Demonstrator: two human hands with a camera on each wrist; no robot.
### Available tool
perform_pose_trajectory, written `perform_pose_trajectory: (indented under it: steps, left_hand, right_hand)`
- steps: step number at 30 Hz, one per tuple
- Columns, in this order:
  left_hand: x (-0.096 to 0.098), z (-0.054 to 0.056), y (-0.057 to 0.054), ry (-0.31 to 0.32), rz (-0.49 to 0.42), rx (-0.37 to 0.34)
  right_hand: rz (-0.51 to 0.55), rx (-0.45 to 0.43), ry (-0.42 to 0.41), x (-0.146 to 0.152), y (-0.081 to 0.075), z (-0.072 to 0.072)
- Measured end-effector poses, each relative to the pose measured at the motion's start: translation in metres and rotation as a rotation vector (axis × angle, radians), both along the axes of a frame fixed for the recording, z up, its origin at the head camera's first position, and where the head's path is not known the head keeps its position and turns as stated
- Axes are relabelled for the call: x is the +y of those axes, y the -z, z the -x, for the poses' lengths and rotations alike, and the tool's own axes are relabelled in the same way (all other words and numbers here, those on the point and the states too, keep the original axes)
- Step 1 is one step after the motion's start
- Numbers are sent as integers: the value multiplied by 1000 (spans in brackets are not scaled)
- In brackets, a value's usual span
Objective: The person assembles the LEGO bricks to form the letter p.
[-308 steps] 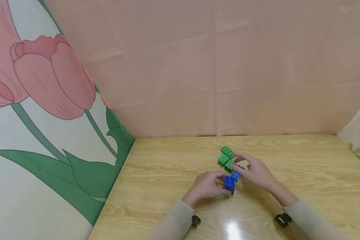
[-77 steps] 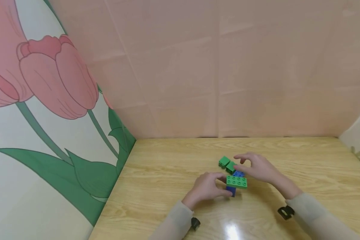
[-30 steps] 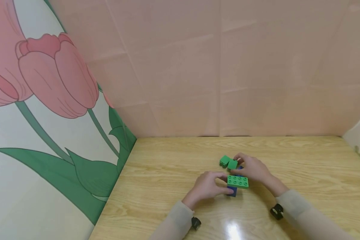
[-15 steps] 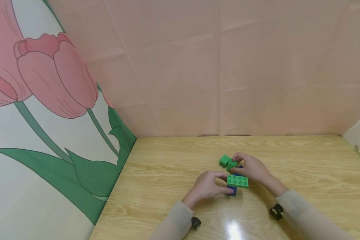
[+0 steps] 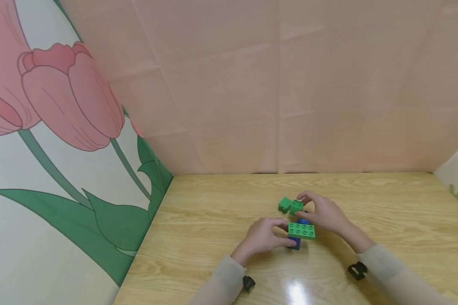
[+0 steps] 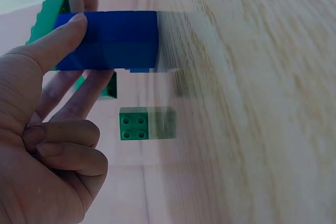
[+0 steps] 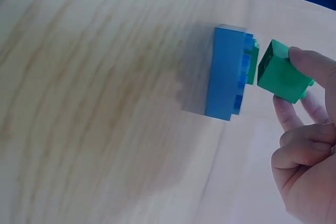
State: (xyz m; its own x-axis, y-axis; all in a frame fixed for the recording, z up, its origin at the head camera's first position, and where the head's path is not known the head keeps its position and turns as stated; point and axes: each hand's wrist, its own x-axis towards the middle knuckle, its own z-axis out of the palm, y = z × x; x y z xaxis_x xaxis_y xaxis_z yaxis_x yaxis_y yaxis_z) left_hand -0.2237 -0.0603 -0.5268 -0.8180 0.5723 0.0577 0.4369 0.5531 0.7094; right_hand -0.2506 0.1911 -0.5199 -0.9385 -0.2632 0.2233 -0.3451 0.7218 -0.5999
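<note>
The left hand (image 5: 262, 236) pinches a tall blue block (image 6: 113, 40) standing on the table (image 5: 198, 212), fingers curled round its sides. A long green brick (image 5: 301, 231) sits across its top, jutting out toward the right hand (image 5: 325, 215). Just behind, that hand has a green cube (image 7: 283, 74) between thumb and fingertips, studs up and a bit tilted, and I see a gap between it and the low blue brick (image 7: 226, 74) lying beneath. Another small cube (image 5: 284, 205) rests beside it on the wood, studs facing sideways.
</note>
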Motion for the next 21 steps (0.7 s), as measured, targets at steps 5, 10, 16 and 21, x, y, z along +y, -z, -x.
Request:
perform_pose_trajectory:
  steps: [5,10,16,21]
  left_hand:
    - [0,0,1,1,0,2]
    - [0,-1,0,0,-3,2]
    - [-1,-1,0,-7,-5,-3]
    - [-1,-1,1,-10,-5,-2]
  right_hand:
    - [40,-9,-7,3,-6,-5]
    - [74,16,-32,7,-12,-12]
    - [97,34,-59,12,-16,-21]
    - [98,60,-60,13,-22,-29]
